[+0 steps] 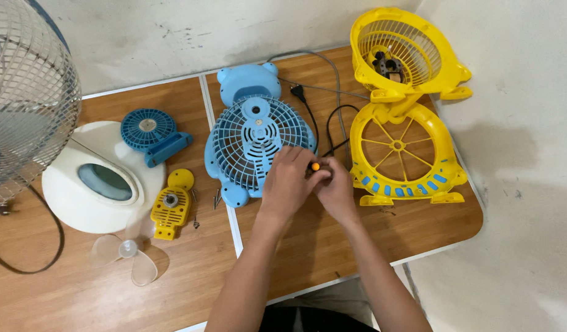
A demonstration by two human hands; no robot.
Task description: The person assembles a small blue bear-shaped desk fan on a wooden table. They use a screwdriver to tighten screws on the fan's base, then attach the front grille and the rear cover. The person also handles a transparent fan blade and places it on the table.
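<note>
At the middle of the frame both hands meet just beside the lower right edge of the light blue plastic bear-shaped fan housing with a round slatted grille (254, 138), which lies flat on the wooden counter (308, 246). The left hand (287, 181) curls over the grille's rim, its fingers bent and pressed close together; the right hand (337, 192) has its fingers pinched round a small tool with an orange tip (316, 166), most likely a screwdriver, though its shaft is hidden. The tool could easily slip off, I judge, since smooth glossy plastic gives little purchase and the point is masked by the knuckles; a slip might scratch the housing or flick a screw away. The loose dark screws (217, 198) lying just left of the housing could roll into the seam between the counter's two panels. A thin black cord with a plug (308, 114) runs right behind the hands and might snag a wrist. To the right stands the bright yellow plastic fan shell with spoked ring and basket-like grille (399, 117), hard and ribbed. Left of centre lie a small round blue fan (149, 130), a yellow perforated motor cover (171, 206), a clear three-blade propeller (128, 249) and a glossy white rounded base (99, 184) beneath a wire-mesh guard (31, 98).
</note>
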